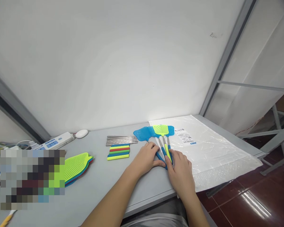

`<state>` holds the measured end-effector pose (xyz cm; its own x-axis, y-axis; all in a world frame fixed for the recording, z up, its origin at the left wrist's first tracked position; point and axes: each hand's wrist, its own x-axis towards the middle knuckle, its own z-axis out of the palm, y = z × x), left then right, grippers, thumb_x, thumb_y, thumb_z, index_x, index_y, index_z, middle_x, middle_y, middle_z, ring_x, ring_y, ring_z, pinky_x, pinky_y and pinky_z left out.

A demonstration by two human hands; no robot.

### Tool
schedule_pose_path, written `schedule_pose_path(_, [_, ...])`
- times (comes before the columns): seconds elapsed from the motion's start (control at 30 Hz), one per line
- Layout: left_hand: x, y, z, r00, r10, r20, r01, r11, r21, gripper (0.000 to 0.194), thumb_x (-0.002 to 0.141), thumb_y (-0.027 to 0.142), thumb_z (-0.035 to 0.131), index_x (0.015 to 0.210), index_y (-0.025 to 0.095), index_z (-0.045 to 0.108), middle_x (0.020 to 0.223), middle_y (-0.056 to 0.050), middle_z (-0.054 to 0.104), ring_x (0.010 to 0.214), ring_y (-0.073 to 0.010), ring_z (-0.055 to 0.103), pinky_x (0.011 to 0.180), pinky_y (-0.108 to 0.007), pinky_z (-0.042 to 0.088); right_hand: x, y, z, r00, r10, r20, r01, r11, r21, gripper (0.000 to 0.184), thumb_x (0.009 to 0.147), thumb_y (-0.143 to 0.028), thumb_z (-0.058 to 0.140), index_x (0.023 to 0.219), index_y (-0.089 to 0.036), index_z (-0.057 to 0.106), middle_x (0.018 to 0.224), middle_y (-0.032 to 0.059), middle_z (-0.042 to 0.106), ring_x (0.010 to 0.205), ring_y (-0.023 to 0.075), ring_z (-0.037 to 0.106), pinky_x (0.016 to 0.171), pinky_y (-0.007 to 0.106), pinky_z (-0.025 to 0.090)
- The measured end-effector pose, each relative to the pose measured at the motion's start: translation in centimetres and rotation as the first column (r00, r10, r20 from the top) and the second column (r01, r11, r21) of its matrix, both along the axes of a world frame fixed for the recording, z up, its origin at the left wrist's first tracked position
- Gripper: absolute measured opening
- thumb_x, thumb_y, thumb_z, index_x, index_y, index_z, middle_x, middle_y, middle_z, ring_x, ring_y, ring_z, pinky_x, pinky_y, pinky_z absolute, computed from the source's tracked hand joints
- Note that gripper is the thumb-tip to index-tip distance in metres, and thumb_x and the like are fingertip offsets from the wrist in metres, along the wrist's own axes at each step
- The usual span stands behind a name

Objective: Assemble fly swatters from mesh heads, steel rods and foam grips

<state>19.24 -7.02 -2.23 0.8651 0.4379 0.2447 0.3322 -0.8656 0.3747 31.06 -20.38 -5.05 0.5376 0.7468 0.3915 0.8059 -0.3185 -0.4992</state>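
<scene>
My left hand (146, 159) curls over the blue handle of a fly swatter whose blue mesh head (141, 133) points left. My right hand (181, 171) is closed around the handle ends of the swatters beside it, among them a yellow-green swatter (160, 129) and a blue swatter (171, 130). Their heads overlap in a fan at the far side, and metal rods join heads to handles. Fingers hide parts of the handles. To the left lie several metal rods (120, 140) in a row, above several loose coloured handles (118, 155) in blue, yellow, red and green.
A white plastic mailing bag (217, 151) with a label (185, 136) covers the table's right side. At left, a stack of loose swatter heads (77, 166) lies partly behind a blurred patch. Behind it are a power strip (58, 142) and a white oval object (81, 134) by the wall.
</scene>
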Motion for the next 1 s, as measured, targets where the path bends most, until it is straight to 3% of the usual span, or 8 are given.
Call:
schedule_pose_path(0.2, [0.0,-0.1,0.0,1.0,0.007,0.014,-0.007,1.0,-0.003,0.058,0.076,0.065,0.067,0.114,0.022,0.061,0.113,-0.01,0.056,0.103,-0.0279,0.055,0.087,-0.04,0.048,0.0,-0.1,0.1,1.0,0.004,-0.007,-0.004,1.0,0.007,0.04,0.099,-0.046,0.037,0.123,-0.021,0.056,0.121,0.0118,0.062,0.112,0.0295,0.053,0.093,0.045,0.037])
schedule_pose_path(0.33, [-1.4,-0.5,1.0,1.0,0.012,0.022,-0.012,1.0,0.025,0.059,0.076,0.062,0.069,0.119,0.024,0.059,0.124,-0.01,0.054,0.102,-0.0265,0.058,0.087,-0.039,0.049,0.2,-0.1,-0.1,0.999,0.015,-0.028,-0.015,1.0,0.023,0.04,0.098,-0.048,0.039,0.123,-0.021,0.056,0.121,0.0112,0.061,0.112,0.0297,0.053,0.092,0.046,0.038])
schedule_pose_path(0.5, [-7.9,0.0,2.2,0.994,0.104,0.018,-0.105,0.991,0.088,0.029,0.091,0.044,0.06,0.113,0.026,0.06,0.124,-0.006,0.056,0.11,-0.0249,0.056,0.095,-0.038,0.046,0.4,-0.3,-0.3,0.997,0.057,-0.042,-0.047,0.976,0.213,0.038,0.095,-0.047,0.043,0.117,-0.021,0.06,0.12,0.012,0.06,0.112,0.0301,0.053,0.095,0.048,0.039])
schedule_pose_path(0.63, [-14.6,0.5,1.7,0.958,0.287,0.016,-0.287,0.949,0.128,0.016,0.095,0.031,0.053,0.107,0.024,0.062,0.12,-0.007,0.056,0.108,-0.0258,0.055,0.095,-0.042,0.044,-0.2,-0.2,2.2,0.987,0.159,-0.038,-0.138,0.934,0.329,0.037,0.094,-0.048,0.045,0.115,-0.022,0.062,0.121,0.0129,0.058,0.116,0.0297,0.053,0.097,0.047,0.042])
schedule_pose_path(0.8, [-17.6,-0.2,0.8,0.899,0.438,0.021,-0.436,0.885,0.162,0.021,0.095,0.028,0.051,0.113,0.023,0.06,0.117,-0.009,0.055,0.108,-0.0272,0.053,0.093,-0.044,0.044,-1.5,3.3,7.9,0.906,0.421,0.043,-0.423,0.906,0.025,0.037,0.093,-0.052,0.046,0.119,-0.031,0.062,0.121,0.008,0.062,0.101,0.0272,0.064,0.08,0.04,0.051])
schedule_pose_path(0.9, [-17.1,-1.0,0.9,0.901,0.434,0.009,-0.429,0.886,0.175,0.02,0.093,0.029,0.054,0.112,0.025,0.061,0.118,-0.008,0.055,0.11,-0.0272,0.051,0.094,-0.043,0.043,-2.8,8.1,10.8,0.815,0.576,0.063,-0.553,0.805,-0.216,0.034,0.097,-0.042,0.039,0.118,-0.029,0.064,0.12,0.0076,0.065,0.1,0.027,0.065,0.077,0.038,0.051])
schedule_pose_path(0.97, [-16.7,-1.5,1.0,0.906,0.424,0.003,-0.418,0.891,0.176,0.016,0.092,0.029,0.055,0.107,0.025,0.062,0.118,-0.007,0.056,0.11,-0.0271,0.05,0.093,-0.042,0.043,-3.9,11.9,11.9,0.746,0.666,0.031,-0.602,0.693,-0.396,0.033,0.099,-0.035,0.04,0.118,-0.026,0.065,0.118,0.0093,0.067,0.102,0.0263,0.065,0.08,0.036,0.05])
schedule_pose_path(1.0, [-16.7,-1.7,1.0,0.907,0.421,0.003,-0.415,0.893,0.173,0.015,0.092,0.029,0.055,0.105,0.025,0.061,0.119,-0.007,0.056,0.11,-0.0272,0.05,0.093,-0.042,0.043,-4.6,13.8,12.2,0.74,0.672,0.028,-0.6,0.678,-0.425,0.032,0.099,-0.031,0.041,0.113,-0.023,0.067,0.115,0.0104,0.068,0.101,0.0257,0.065,0.08,0.036,0.05])
